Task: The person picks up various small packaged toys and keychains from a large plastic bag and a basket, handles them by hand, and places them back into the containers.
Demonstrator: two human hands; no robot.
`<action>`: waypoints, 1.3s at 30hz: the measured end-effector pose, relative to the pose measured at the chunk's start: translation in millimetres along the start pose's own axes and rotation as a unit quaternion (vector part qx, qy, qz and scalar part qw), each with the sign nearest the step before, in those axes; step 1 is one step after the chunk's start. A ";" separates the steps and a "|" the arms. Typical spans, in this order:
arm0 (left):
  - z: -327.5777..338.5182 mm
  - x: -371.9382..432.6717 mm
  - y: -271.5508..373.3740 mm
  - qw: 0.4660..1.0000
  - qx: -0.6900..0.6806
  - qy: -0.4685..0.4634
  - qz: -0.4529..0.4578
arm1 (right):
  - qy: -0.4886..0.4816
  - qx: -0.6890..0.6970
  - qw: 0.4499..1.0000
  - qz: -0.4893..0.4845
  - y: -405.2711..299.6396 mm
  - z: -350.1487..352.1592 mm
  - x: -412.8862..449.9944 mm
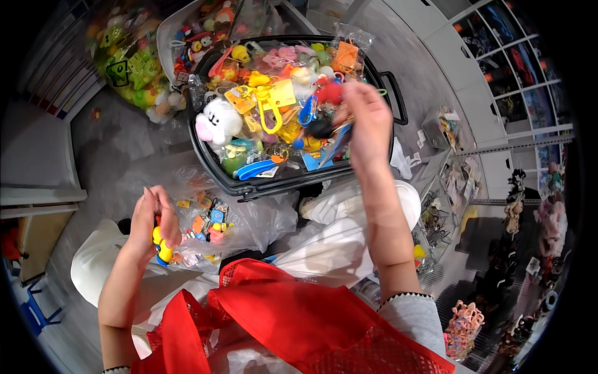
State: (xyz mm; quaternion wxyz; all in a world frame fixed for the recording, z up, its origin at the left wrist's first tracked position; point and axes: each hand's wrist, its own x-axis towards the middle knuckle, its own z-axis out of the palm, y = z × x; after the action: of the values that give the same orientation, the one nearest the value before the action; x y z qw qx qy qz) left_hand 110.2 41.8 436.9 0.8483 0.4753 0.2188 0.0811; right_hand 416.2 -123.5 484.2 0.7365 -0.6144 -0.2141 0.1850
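Note:
My left hand (152, 219) is closed around a small yellow and blue toy figure (161, 247), low on the left above a clear plastic bag (252, 224) with several small charms in it. My right hand (366, 119), blurred, is over the right side of a black plastic bin (233, 184). Its fingers pinch a blurred keychain toy (327, 96) with red and black parts and a blue strap. Heaped in the bin are a white plush toy (219, 119), a yellow strap keychain (268, 110) and a blue strap (256, 168).
A large clear bag of plush toys (135, 65) stands at the back left, beside a white container of toys (168, 51). The bin's handle (397, 98) sticks out to the right. Shelving with boxed goods (514, 70) and hanging toys (551, 219) line the right.

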 end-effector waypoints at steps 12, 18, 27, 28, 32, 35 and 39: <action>59.7 42.0 7.7 0.994 -0.056 0.084 0.047 | 0.061 -0.572 0.788 -0.220 49.5 -35.8 10.6; 108.9 83.7 9.0 0.958 0.046 -0.011 0.282 | -0.401 0.040 0.909 0.110 28.6 31.7 -56.8; 120.2 85.6 42.7 0.897 0.254 0.087 0.352 | -0.275 -0.040 0.960 0.013 3.9 23.6 -46.1; 113.8 84.0 46.9 0.895 0.270 0.107 0.340 | -0.216 -0.050 0.975 -0.004 -1.0 21.4 -40.2; 88.2 88.8 50.0 0.887 0.251 0.146 0.358 | -0.192 -0.316 0.921 -0.126 7.3 0.7 -17.7; 72.0 83.9 50.1 0.890 0.239 0.166 0.352 | -0.186 -0.518 0.789 -0.273 47.3 -0.2 -21.4; 45.4 73.1 48.5 0.882 0.260 0.192 0.343 | -0.276 -0.545 0.720 -0.330 79.3 15.0 -47.3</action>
State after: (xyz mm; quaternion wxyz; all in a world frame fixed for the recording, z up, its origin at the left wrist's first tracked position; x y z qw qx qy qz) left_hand 199.1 58.0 476.7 0.5548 0.6989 0.2138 0.3974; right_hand 367.6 -122.4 404.3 0.1971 -0.7216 -0.6612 -0.0569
